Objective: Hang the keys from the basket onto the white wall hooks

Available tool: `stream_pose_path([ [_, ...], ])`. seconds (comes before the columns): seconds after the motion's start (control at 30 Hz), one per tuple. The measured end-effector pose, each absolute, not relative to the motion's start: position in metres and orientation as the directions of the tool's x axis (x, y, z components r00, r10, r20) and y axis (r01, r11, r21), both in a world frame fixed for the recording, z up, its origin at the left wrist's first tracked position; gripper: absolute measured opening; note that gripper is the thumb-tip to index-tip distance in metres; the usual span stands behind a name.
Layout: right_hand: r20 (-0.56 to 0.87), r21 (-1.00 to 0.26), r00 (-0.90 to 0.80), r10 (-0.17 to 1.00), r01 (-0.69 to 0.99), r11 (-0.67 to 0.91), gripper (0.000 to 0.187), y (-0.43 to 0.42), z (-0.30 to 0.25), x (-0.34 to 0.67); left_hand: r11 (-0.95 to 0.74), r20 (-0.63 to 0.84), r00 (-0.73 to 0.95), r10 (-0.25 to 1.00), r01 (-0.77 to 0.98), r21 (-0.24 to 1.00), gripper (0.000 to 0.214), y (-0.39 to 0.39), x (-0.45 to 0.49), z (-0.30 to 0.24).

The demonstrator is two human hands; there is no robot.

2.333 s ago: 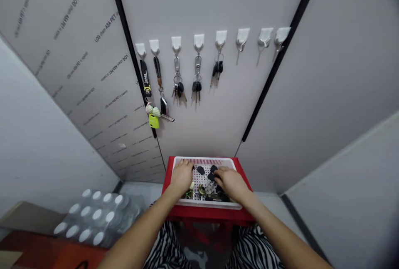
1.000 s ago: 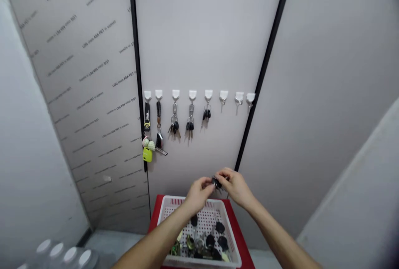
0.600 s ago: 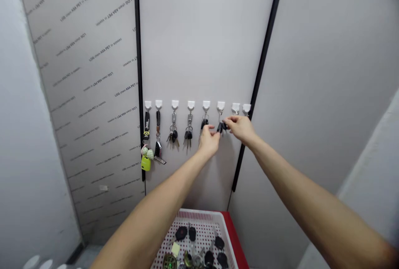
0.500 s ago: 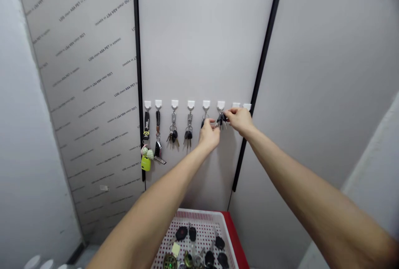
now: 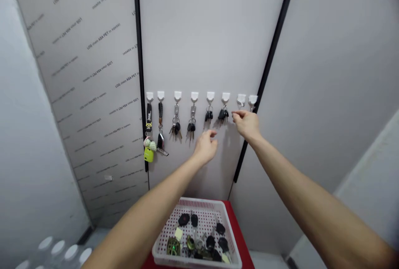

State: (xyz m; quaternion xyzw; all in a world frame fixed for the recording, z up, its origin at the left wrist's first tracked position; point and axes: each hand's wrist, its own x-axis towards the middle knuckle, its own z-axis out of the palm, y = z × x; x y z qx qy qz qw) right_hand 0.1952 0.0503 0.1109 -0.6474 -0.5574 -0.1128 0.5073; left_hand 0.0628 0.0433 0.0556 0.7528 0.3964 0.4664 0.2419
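A bunch of keys (image 5: pixel 223 114) with dark heads hangs by its ring from a white hook (image 5: pixel 225 97). Just right of it, apart from the keys, my right hand (image 5: pixel 247 125) has its fingers loosely extended with nothing visible in them. Below the neighbouring bunch of black-headed keys (image 5: pixel 208 115), my left hand (image 5: pixel 206 147) is off the wall hangings, fingers partly curled but apart and without any visible object. Two more key bunches, one key bunch (image 5: pixel 176 127) and another key bunch (image 5: pixel 191 127), hang on clips farther left.
A black strap (image 5: pixel 149 115) with a lime-green case (image 5: pixel 149 154) and a braided key strap (image 5: pixel 160 113) hang at far left. A folded hook (image 5: pixel 241 100) is on the right. Below, a white basket (image 5: pixel 215 204) holds several keys; white-capped bottles (image 5: pixel 58 247) stand lower left.
Both hands have come away from the keys: the left moved down, the right slightly rightward. The rightmost key bunch now hangs freely. The view has shifted, showing more of the basket.
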Motion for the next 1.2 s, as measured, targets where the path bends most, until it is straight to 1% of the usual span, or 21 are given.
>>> stream_pose_path([
  [0.07, 0.676, -0.58, 0.353, 0.647, 0.797, 0.172, 0.03, 0.038, 0.076, 0.192, -0.505, 0.42, 0.287, 0.861, 0.373, 0.779, 0.026, 0.041, 0.05, 0.025],
  [0.17, 0.516, -0.623, 0.24, 0.822, 0.764, 0.168, 0.03, 0.013, 0.005, 0.177, -0.393, 0.273, 0.316, 0.909, 0.429, 0.813, 0.025, 0.036, 0.028, -0.032],
  [0.2, 0.439, -0.637, 0.186, 0.879, 0.755, 0.158, 0.029, 0.004, -0.02, 0.17, -0.365, 0.232, 0.318, 0.919, 0.468, 0.805, 0.025, 0.033, 0.02, -0.051],
  [0.27, 0.307, -0.655, 0.114, 0.945, 0.745, 0.123, 0.029, -0.013, -0.066, 0.156, -0.333, 0.177, 0.313, 0.933, 0.566, 0.755, 0.024, 0.025, 0.006, -0.086],
  [0.33, 0.227, -0.661, 0.076, 0.971, 0.744, 0.096, 0.027, -0.026, -0.103, 0.143, -0.353, 0.179, 0.323, 0.929, 0.637, 0.685, 0.022, 0.016, -0.004, -0.11],
  [0.43, 0.163, -0.648, 0.037, 0.986, 0.757, 0.079, 0.026, -0.035, -0.135, 0.131, -0.446, 0.259, 0.369, 0.893, 0.646, 0.62, 0.023, 0.006, -0.012, -0.129],
  [0.5, 0.141, -0.617, 0.019, 0.99, 0.784, 0.073, 0.026, -0.037, -0.144, 0.126, -0.483, 0.298, 0.382, 0.875, 0.642, 0.596, 0.024, 0.002, -0.014, -0.134],
  [0.57, 0.14, -0.576, 0.004, 0.99, 0.813, 0.078, 0.026, -0.037, -0.147, 0.123, -0.476, 0.294, 0.376, 0.879, 0.665, 0.575, 0.025, -0.001, -0.015, -0.136],
  [0.77, 0.115, -0.515, -0.054, 0.992, 0.85, 0.106, 0.026, -0.037, -0.144, 0.118, -0.399, 0.148, 0.375, 0.915, 0.786, 0.472, 0.018, 0.0, -0.015, -0.146],
  [0.87, 0.105, -0.508, -0.06, 0.993, 0.855, 0.105, 0.025, -0.038, -0.143, 0.118, -0.427, 0.145, 0.407, 0.902, 0.785, 0.45, 0.018, 0.002, -0.012, -0.15],
  [1.0, 0.134, -0.54, -0.064, 0.989, 0.832, 0.127, 0.024, -0.039, -0.143, 0.118, -0.49, 0.181, 0.465, 0.867, 0.728, 0.479, 0.015, 0.003, -0.007, -0.15],
  [1.1, 0.211, -0.602, -0.043, 0.977, 0.782, 0.164, 0.026, -0.038, -0.143, 0.12, -0.511, 0.231, 0.466, 0.854, 0.67, 0.538, 0.016, 0.003, -0.007, -0.147],
  [1.2, 0.284, -0.663, -0.041, 0.958, 0.713, 0.228, 0.024, -0.039, -0.141, 0.121, -0.539, 0.271, 0.48, 0.834, 0.608, 0.582, 0.016, 0.001, -0.006, -0.141],
])
